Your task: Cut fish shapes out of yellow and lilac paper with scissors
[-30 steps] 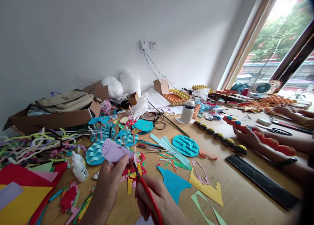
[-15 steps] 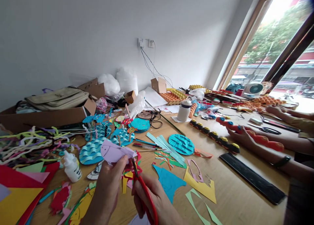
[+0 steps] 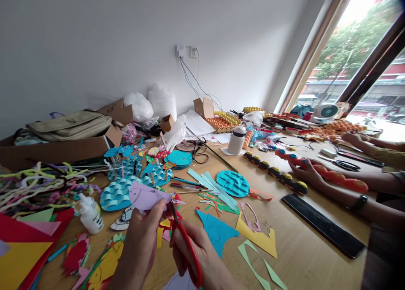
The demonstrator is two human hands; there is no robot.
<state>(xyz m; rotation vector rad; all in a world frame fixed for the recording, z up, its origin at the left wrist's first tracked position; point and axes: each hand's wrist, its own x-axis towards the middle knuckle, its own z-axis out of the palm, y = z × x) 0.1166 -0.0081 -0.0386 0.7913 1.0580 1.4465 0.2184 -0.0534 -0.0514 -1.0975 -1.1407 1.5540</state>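
My left hand [image 3: 142,235] pinches a lilac paper fish [image 3: 144,196] with drawn lines, its head pointing left. In my right hand [image 3: 196,247] are red-handled scissors [image 3: 186,239], their dark blades at the tail end of the fish. Beneath my hands lie yellow, red and pink paper scraps [image 3: 162,231]. To the left stands a white glue bottle [image 3: 90,214], with a cut-out yellow paper fish [image 3: 103,266] below it. A blue paper offcut [image 3: 213,231] lies right of the scissors.
Wavy blue paper discs [image 3: 117,193] and a crinkled blue disc [image 3: 233,183] lie ahead. Pipe cleaners [image 3: 38,188] heap at left. Right are a black slab-like object [image 3: 322,224] and a co-worker's hands on a red egg-carton strip [image 3: 338,176]. A white jar [image 3: 236,141] stands farther back.
The view has shifted slightly. At the fish's tail end, the pale paper beside the blades looks shorter than before. Both hands keep their hold.
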